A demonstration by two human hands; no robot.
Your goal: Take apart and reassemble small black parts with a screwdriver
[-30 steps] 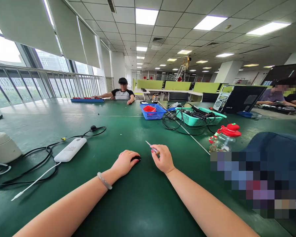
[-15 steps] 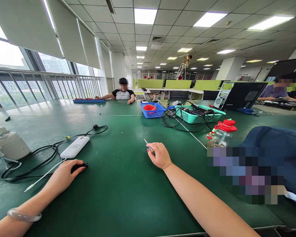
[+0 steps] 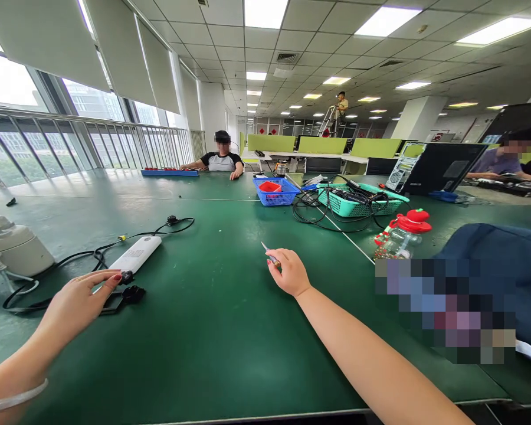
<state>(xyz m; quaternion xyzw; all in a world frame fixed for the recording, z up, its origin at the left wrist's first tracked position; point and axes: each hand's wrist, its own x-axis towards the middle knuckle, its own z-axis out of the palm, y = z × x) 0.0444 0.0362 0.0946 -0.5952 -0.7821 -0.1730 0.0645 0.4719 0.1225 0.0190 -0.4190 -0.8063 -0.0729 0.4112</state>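
Note:
My left hand [image 3: 77, 298] is closed in a pinch on a small black part [image 3: 126, 277], whose kind I cannot make out. Just below it, a dark angular object [image 3: 133, 294] lies on the green table [image 3: 212, 348], partly covered by my fingers. Behind that hand rests a white oblong device [image 3: 136, 252] like a power bank. My right hand [image 3: 291, 274] is wrapped round a small screwdriver [image 3: 273, 258] with a translucent handle, its thin metal tip pointing up and left above the table.
A pale bottle [image 3: 15, 248] and black cable [image 3: 82, 260] lie at left. Further back are a blue basket [image 3: 277, 199], a green basket [image 3: 336, 205] with tangled cables, and a black computer case [image 3: 445, 168]. A red-lidded bottle [image 3: 400, 239] and dark blue cloth [image 3: 482, 254] occupy the right.
My left hand has moved left and lifted a little, now pinching the small black part, and the dark object under it shows more. My right hand keeps its hold on the screwdriver.

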